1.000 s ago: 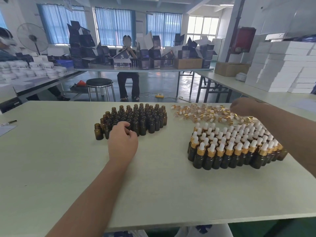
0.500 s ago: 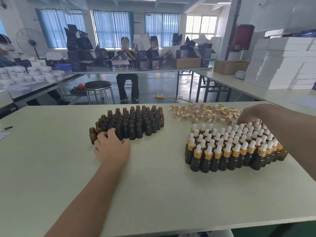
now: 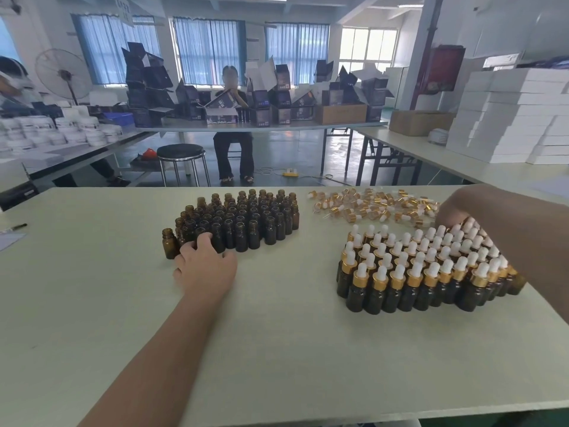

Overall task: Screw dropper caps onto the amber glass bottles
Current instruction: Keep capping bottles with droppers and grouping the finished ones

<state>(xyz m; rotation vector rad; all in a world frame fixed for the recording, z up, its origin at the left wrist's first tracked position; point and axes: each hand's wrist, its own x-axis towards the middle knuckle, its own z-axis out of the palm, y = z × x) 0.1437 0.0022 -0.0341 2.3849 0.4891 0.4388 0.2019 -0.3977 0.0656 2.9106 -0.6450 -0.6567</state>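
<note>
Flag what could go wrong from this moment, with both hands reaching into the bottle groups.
1. The left hand presses its fingers into the tightly packed uncapped bottles; pulling one out could topple its neighbours, and the lone bottle beside it is easiest to knock.
2. The right hand reaches across the capped bottles toward the loose dropper caps; the forearm passing low could sweep the tall back rows over.
</note>
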